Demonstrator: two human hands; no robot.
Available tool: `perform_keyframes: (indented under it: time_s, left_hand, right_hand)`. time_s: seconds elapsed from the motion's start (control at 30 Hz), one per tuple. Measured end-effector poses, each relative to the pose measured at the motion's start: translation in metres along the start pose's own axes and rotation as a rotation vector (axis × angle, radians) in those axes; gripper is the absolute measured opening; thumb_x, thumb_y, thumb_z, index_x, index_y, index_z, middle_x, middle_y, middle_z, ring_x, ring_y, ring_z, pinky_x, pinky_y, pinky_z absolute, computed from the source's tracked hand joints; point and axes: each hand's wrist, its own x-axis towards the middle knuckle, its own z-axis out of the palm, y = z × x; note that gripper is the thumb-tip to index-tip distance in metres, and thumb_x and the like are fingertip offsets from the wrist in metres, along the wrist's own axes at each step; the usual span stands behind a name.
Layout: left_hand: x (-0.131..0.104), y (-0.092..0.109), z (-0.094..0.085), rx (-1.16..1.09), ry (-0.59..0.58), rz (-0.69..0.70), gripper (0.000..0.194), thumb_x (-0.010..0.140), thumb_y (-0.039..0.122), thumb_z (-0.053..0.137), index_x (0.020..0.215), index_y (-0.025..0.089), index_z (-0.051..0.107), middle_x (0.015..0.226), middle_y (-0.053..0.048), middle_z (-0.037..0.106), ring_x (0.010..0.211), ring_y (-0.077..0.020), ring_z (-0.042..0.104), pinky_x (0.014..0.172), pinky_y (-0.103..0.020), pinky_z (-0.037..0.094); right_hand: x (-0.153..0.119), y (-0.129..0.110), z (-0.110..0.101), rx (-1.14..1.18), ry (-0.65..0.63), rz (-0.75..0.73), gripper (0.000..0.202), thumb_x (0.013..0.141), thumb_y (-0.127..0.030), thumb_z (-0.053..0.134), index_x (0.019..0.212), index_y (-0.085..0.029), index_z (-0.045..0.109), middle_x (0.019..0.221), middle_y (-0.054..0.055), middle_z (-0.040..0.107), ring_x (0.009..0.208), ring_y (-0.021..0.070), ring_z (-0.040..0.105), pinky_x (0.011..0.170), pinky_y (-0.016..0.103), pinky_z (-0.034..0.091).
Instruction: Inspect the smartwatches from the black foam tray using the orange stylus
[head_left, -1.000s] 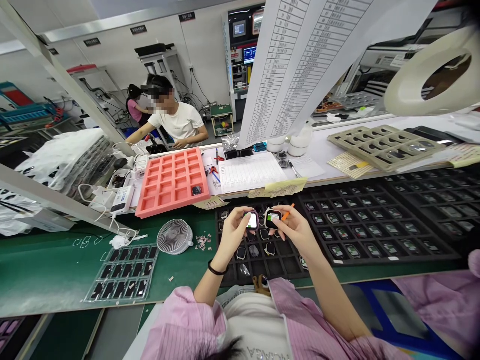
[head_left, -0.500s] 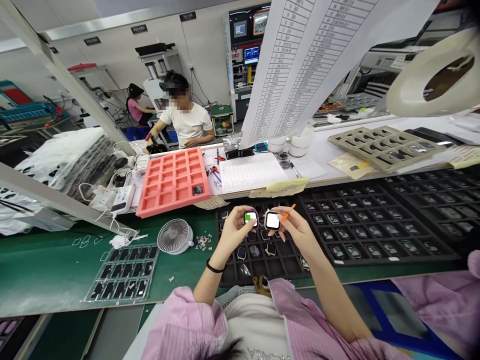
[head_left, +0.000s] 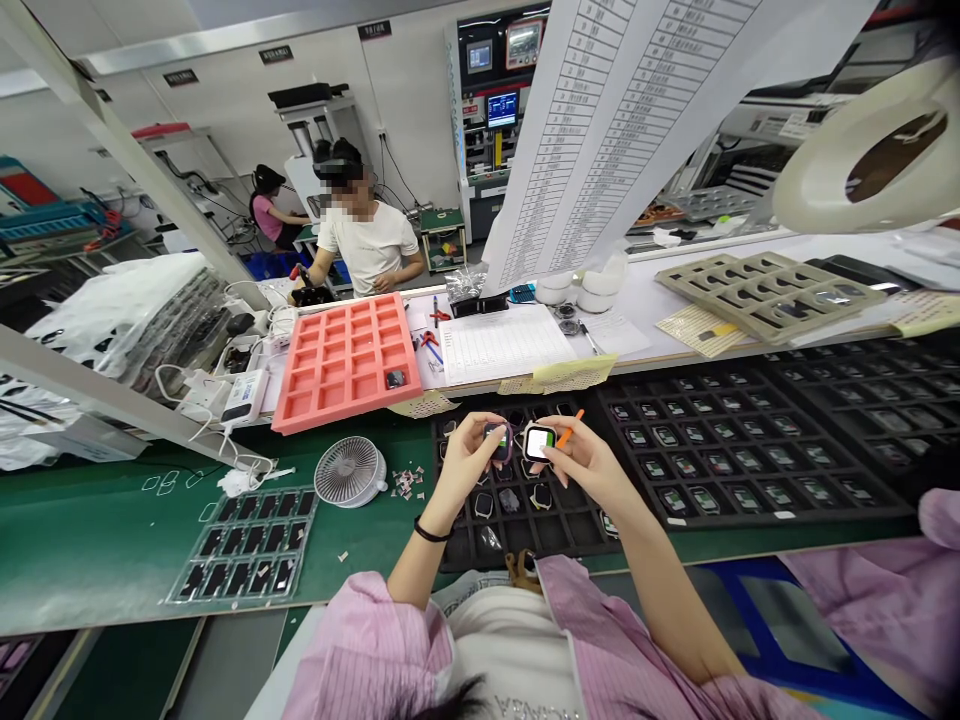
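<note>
My left hand (head_left: 471, 458) is closed around a smartwatch with a purple-edged case (head_left: 498, 441), its thumb lying over the dark screen. In my right hand (head_left: 583, 458) is a second smartwatch (head_left: 538, 443) with a light case; its screen shows white and some green, and the thumb touches it. A thin orange tool (head_left: 571, 428) also sticks up from the fingers of my right hand. Both watches are held side by side above a black compartment tray (head_left: 517, 530), where several more watches lie.
Larger black trays (head_left: 720, 470) of watches lie to the right. A small round fan (head_left: 350, 472) and a clear tray (head_left: 244, 545) stand left. Behind are a pink tray (head_left: 345, 362) and a paper form (head_left: 506, 345). A hanging sheet (head_left: 600, 130) fills the upper middle. Two people work beyond the bench.
The left watch's screen has gone from green and white to mostly dark. The right watch has shifted slightly left, with green now on its screen and my right thumb over it.
</note>
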Motion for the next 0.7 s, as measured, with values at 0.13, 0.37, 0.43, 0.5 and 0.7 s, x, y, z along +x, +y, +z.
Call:
perform_keyframes:
  time_s: [0.13, 0.37, 0.43, 0.5, 0.7]
  left_hand:
    - [-0.001, -0.001, 0.0, 0.008, -0.017, -0.007, 0.039, 0.078, 0.049, 0.066, 0.098, 0.017, 0.057, 0.084, -0.001, 0.058, 0.051, -0.0043, 0.051, 0.041, -0.016, 0.039]
    - [-0.003, -0.003, -0.004, 0.006, -0.087, 0.013, 0.043, 0.083, 0.049, 0.061, 0.113, 0.018, 0.054, 0.094, -0.005, 0.058, 0.062, -0.0095, 0.061, 0.042, -0.015, 0.041]
    - [-0.003, -0.006, -0.004, 0.002, -0.106, 0.02, 0.047, 0.082, 0.048, 0.062, 0.117, 0.019, 0.051, 0.1, -0.007, 0.057, 0.066, -0.0108, 0.062, 0.042, -0.015, 0.042]
    - [-0.003, -0.007, -0.004, 0.002, -0.111, 0.025, 0.047, 0.082, 0.047, 0.063, 0.119, 0.02, 0.05, 0.103, -0.007, 0.057, 0.069, -0.0115, 0.063, 0.043, -0.015, 0.042]
    - [-0.004, -0.007, -0.004, 0.014, -0.097, 0.023, 0.045, 0.081, 0.045, 0.066, 0.115, 0.019, 0.052, 0.103, -0.007, 0.058, 0.066, -0.01, 0.062, 0.042, -0.015, 0.04]
  right_hand:
    - [0.002, -0.004, 0.005, 0.03, 0.094, 0.004, 0.032, 0.084, -0.048, 0.062, 0.101, -0.022, 0.061, 0.075, 0.001, 0.061, 0.051, 0.0153, 0.065, 0.034, 0.022, 0.038]
    - [0.002, -0.006, 0.007, 0.03, 0.149, 0.024, 0.029, 0.08, -0.043, 0.069, 0.098, -0.021, 0.061, 0.071, -0.001, 0.059, 0.047, 0.0125, 0.062, 0.034, 0.021, 0.037]
    - [0.002, -0.002, 0.005, 0.026, 0.119, 0.008, 0.035, 0.077, -0.043, 0.071, 0.102, -0.022, 0.059, 0.078, 0.001, 0.062, 0.052, 0.0147, 0.065, 0.034, 0.02, 0.037]
    - [0.003, 0.002, 0.003, 0.02, 0.086, -0.003, 0.041, 0.075, -0.042, 0.074, 0.107, -0.022, 0.056, 0.088, 0.004, 0.064, 0.058, 0.0166, 0.068, 0.033, 0.02, 0.037]
    - [0.002, 0.002, 0.003, 0.009, 0.048, 0.008, 0.044, 0.075, -0.039, 0.074, 0.111, -0.022, 0.054, 0.092, 0.005, 0.064, 0.064, 0.0178, 0.069, 0.034, 0.02, 0.039]
